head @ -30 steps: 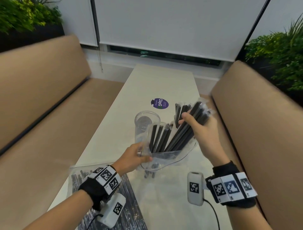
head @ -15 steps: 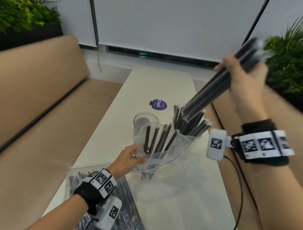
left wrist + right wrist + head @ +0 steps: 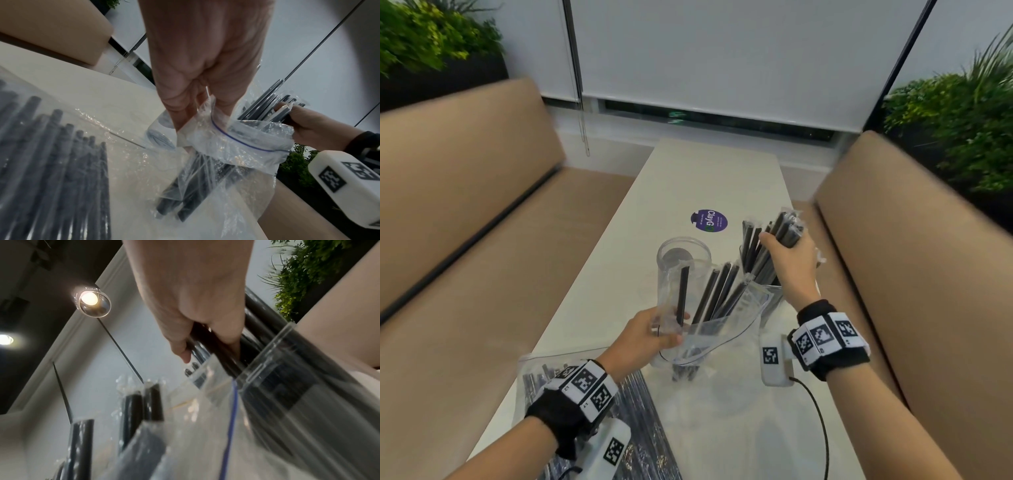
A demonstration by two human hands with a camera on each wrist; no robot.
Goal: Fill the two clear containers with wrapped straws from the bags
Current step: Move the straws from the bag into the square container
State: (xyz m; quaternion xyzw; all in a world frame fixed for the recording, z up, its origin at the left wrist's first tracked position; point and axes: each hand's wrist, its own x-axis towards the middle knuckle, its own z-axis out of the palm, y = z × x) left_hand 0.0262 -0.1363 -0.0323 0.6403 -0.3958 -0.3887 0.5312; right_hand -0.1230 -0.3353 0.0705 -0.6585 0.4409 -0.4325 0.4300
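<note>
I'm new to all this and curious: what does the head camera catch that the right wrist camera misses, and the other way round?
Only the head view shows the left hand pinching the open bag, the empty clear container, the purple sticker and the second bag of straws lying on the table.

Only the right wrist view shows the ceiling lamps.

Both show the right hand gripping a bundle of wrapped straws that stands in the other clear container, and the open bag's blue seal line.

My left hand (image 3: 643, 337) pinches the zip bag's (image 3: 722, 329) rim between thumb and fingers; my right hand (image 3: 789, 263), raised higher, clenches a bundle of wrapped straws (image 3: 784, 229).
</note>
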